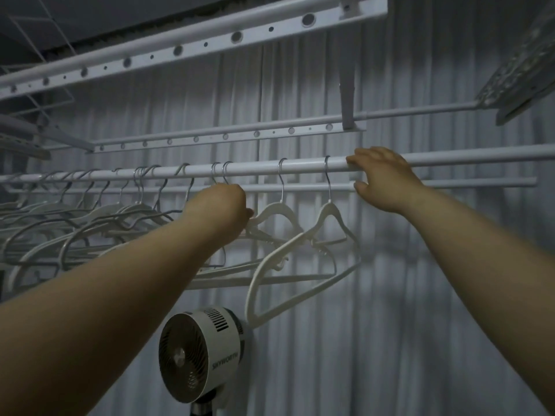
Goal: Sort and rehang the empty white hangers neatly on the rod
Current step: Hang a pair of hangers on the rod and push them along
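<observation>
- The left hand (pixel 222 202) is gripping hangers (pixel 274 208) just under the rod (pixel 255 169), sorting them.
- The right hand (pixel 381 178) is clasping the rod.
- Next move is likely calling for even spacing.

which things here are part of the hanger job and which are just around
Job: white hangers, rod, left hand gripping hangers, right hand holding the rod.
Just around: fan, curtain, perforated rails overhead.

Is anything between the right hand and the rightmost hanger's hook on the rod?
Nothing visible. The right hand holds the rod just right of the rightmost hanger's hook, with only bare rod between them. The left hand grips hangers farther left.
</observation>
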Available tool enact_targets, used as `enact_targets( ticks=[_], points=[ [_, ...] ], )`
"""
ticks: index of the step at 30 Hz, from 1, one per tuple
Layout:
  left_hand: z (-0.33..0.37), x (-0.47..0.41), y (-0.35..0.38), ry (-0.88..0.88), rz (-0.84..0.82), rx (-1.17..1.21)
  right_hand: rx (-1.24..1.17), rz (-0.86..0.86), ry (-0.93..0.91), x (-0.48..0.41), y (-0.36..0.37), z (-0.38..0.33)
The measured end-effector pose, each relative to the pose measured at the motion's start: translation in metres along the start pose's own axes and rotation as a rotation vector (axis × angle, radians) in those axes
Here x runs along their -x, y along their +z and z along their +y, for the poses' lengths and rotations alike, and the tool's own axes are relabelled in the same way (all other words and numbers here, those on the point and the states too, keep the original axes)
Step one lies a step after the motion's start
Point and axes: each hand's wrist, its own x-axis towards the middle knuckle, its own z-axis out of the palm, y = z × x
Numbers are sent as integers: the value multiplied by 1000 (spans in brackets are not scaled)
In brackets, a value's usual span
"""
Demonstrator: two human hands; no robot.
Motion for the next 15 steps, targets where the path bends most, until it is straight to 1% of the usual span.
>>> enact_targets(
  ticks=[5,8,12,15],
  points=[
    [-19,10,-18,57,123,41,-93,40,47,5,-7,-15],
    [-38,21,-35,99,194,73,-85,53,83,8,-19,-31],
    [-79,33,-56,142,264,129,-141,36,132,17,-39,-59],
    [-120,45,-67,148,285,210,-147,30,145,24,-53,-88]
  ],
)
